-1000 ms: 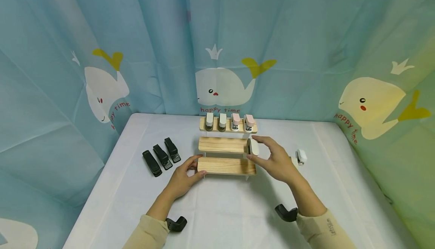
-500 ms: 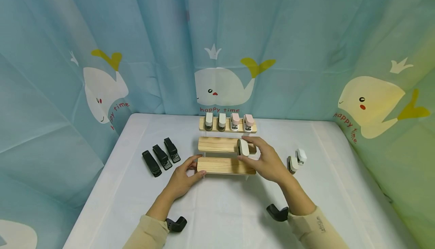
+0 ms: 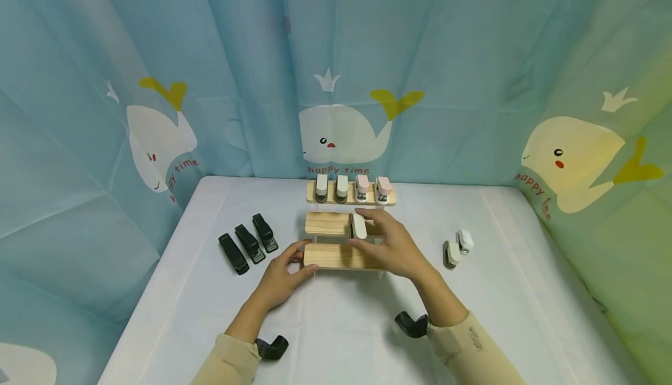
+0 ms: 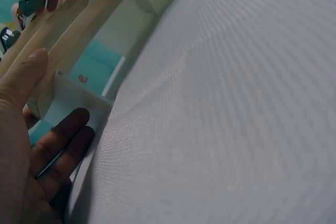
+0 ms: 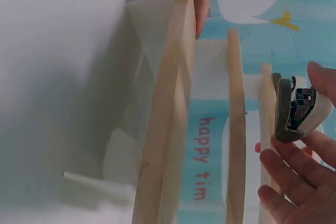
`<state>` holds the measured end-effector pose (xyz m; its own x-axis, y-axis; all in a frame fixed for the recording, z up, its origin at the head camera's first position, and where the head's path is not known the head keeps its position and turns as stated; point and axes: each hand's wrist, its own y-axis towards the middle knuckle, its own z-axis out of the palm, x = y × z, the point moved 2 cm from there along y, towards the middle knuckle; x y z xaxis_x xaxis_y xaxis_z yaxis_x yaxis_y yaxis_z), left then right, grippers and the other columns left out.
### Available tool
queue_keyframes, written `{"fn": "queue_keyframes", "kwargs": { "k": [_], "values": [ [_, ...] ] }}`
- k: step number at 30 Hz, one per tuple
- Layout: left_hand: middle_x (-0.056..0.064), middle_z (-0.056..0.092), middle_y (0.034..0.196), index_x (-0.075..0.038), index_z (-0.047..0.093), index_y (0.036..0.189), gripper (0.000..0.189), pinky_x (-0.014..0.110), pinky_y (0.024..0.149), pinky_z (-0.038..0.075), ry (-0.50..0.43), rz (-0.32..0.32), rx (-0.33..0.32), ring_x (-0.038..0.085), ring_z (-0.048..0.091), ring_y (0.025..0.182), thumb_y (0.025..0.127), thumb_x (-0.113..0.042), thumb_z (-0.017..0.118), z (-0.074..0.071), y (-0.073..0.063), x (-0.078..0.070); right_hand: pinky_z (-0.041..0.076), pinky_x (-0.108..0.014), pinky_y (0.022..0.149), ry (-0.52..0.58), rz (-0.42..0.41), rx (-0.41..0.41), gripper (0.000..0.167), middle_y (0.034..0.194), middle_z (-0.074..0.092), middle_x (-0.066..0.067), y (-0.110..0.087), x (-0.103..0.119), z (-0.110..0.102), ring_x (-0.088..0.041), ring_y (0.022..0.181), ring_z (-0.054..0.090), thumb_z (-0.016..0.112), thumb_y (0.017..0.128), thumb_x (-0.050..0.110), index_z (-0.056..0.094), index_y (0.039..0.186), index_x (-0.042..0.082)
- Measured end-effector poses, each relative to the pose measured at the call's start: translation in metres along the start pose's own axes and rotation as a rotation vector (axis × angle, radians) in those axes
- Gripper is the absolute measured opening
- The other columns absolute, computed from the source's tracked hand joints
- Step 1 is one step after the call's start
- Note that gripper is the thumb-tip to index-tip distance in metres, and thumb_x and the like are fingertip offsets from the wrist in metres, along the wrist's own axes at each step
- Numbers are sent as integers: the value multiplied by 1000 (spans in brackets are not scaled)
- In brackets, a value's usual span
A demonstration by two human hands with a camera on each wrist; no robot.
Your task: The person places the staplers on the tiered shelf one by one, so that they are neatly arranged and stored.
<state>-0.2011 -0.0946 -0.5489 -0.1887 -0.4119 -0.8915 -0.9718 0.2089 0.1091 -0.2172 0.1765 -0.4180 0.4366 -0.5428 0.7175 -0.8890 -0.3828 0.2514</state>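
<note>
A three-step rack with wooden shelves and white supports stands mid-table; its lowest shelf (image 3: 336,256) is nearest the person. My left hand (image 3: 285,278) grips that shelf's left end, thumb on the front edge and fingers around the side. Between the thumb and fingers of my right hand (image 3: 395,247) is a small stapler (image 3: 359,226) with a white top, held over the middle shelf (image 3: 326,223). The right wrist view shows the stapler's (image 5: 297,109) dark green base and metal insides. On the top shelf stand two white-topped staplers (image 3: 322,188) and two pink ones (image 3: 362,188).
Left of the rack, three black staplers (image 3: 250,244) lie in a slanted row on the white tablecloth (image 3: 336,338). To the right are two more small staplers, one white (image 3: 465,241) and one cream with a dark base (image 3: 451,254). A blue whale-print curtain (image 3: 252,81) hangs behind.
My right hand has carried the white-topped stapler leftward along the middle shelf, from its right end toward its middle. My left hand has stayed on the lowest shelf's end.
</note>
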Motion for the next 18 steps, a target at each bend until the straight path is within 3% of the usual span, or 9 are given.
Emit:
{"fn": "queue_keyframes", "kwargs": {
  "k": [10, 18],
  "values": [
    [-11, 73, 114, -39, 52, 148, 63, 55, 109, 45, -8, -2, -9, 18, 67, 118, 92, -45, 78, -1, -2, -3, 42, -59, 115, 14, 44, 34, 68, 152, 55, -7, 9, 7, 15, -32, 143, 50, 80, 92, 40, 53, 151, 19],
    [-11, 74, 114, -35, 52, 150, 64, 55, 107, 46, -6, 24, 0, 18, 68, 117, 92, -46, 77, -1, -1, -3, 45, -55, 113, 34, 28, 40, 68, 149, 57, -6, 16, 11, 28, -30, 140, 53, 80, 92, 38, 54, 150, 14]
  ]
}}
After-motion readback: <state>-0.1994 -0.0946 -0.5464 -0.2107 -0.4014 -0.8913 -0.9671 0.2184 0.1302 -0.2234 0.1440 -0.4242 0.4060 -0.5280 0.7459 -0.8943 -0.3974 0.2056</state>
